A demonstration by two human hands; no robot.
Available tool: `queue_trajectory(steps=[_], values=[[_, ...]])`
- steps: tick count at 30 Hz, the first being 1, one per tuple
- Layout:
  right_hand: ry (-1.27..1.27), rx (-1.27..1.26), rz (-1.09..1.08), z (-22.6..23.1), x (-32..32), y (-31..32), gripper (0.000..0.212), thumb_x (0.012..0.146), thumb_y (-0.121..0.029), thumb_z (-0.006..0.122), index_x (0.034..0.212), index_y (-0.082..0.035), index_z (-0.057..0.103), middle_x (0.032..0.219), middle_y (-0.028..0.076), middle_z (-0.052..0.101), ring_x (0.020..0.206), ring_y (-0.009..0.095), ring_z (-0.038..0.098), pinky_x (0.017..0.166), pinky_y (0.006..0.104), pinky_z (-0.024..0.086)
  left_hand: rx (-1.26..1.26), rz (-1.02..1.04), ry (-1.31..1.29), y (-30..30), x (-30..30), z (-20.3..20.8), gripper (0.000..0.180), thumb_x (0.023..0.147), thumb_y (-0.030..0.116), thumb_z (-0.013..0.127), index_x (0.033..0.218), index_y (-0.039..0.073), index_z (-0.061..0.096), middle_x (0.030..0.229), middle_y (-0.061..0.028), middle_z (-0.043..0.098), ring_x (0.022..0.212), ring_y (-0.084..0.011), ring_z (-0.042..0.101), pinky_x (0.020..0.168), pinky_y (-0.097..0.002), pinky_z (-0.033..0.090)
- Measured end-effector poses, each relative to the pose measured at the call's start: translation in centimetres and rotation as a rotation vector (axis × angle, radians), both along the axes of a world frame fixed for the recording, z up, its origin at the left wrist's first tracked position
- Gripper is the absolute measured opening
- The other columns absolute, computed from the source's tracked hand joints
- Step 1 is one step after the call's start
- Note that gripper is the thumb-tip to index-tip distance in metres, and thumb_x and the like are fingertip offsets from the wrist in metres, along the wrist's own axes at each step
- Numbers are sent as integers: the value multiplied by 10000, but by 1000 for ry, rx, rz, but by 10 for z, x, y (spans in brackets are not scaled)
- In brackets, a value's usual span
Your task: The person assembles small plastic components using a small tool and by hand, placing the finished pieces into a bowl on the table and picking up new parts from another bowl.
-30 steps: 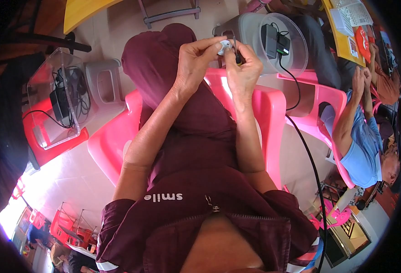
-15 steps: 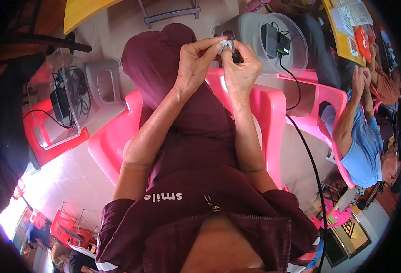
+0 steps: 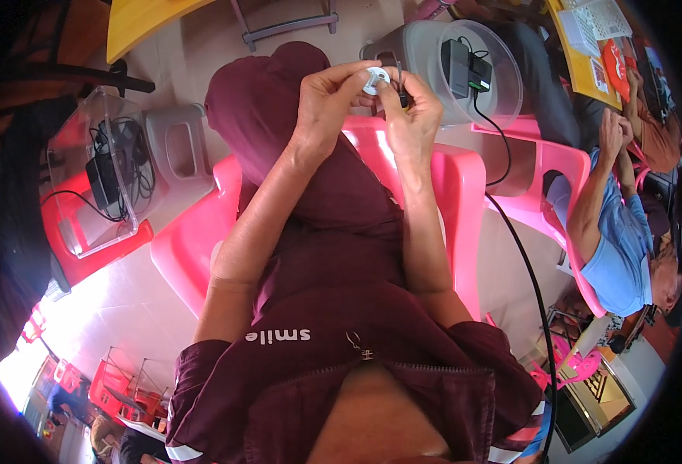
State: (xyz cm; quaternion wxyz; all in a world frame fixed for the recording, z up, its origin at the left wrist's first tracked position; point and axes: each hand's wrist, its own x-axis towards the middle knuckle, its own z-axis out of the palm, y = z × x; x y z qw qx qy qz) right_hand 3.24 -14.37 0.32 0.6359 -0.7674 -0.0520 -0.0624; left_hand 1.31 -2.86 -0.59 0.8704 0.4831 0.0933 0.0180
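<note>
Above my lap, a small white round plastic part (image 3: 375,80) is pinched between both hands. My left hand (image 3: 322,112) grips its left edge with thumb and fingertips. On the other side, my right hand (image 3: 414,116) is closed, its thumb pressing on the part's face. A slim dark tool (image 3: 404,99), which looks like a small screwdriver, is tucked in the right hand's fingers; most of it is hidden. Fine detail on the white part is too small to make out.
Pink chair arms (image 3: 461,201) flank me. To the right stands a clear round tub (image 3: 511,85) with black adapters; a black cable (image 3: 528,267) runs down from it. At left, a clear box (image 3: 86,232) holds cables. A yellow table (image 3: 144,27) lies ahead. A person in blue (image 3: 615,247) sits at right.
The white part has turned so that its round face shows more, and it has shifted slightly left. My hands have moved a little with it, still gripping.
</note>
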Motion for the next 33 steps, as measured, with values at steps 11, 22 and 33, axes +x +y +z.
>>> queue_trajectory(steps=[11,22,33], values=[[18,6,-39,7,-13,-8,153,818,33,547,969,12,557,782,64,547,660,156,539,599,245,424,-82,-60,30,4,1,-1,253,929,120,535,1123,-22,613,981,-90,659,831,-146,637,754,-263,533],[-303,-507,-77,19,-29,1,296,756,68,566,1021,-48,630,820,117,524,652,263,571,573,360,469,-17,46,-3,0,2,-6,198,911,95,562,1049,-35,620,954,-82,655,830,-141,644,744,-262,557],[-295,-492,-83,16,-32,6,229,749,66,561,942,-48,606,813,110,528,640,290,583,543,382,464,-68,69,137,1,4,0,143,863,27,558,959,-58,620,865,-94,639,695,-159,648,619,-253,570]])
